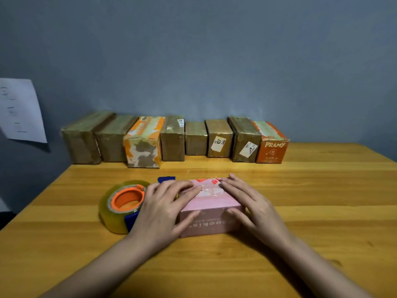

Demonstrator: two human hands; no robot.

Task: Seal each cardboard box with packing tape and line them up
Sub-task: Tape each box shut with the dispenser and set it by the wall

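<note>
At 6 o'clock, both our hands, left [164,208] & right [250,204], press flat-fingered on pink box [211,208] (tape half-smoothed); uneven pressure could wrinkle it.

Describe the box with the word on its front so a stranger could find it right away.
Look along the row of boxes against the grey wall. Go to its far right end. That orange box alone carries white lettering, PRAMY, on its front.
</note>
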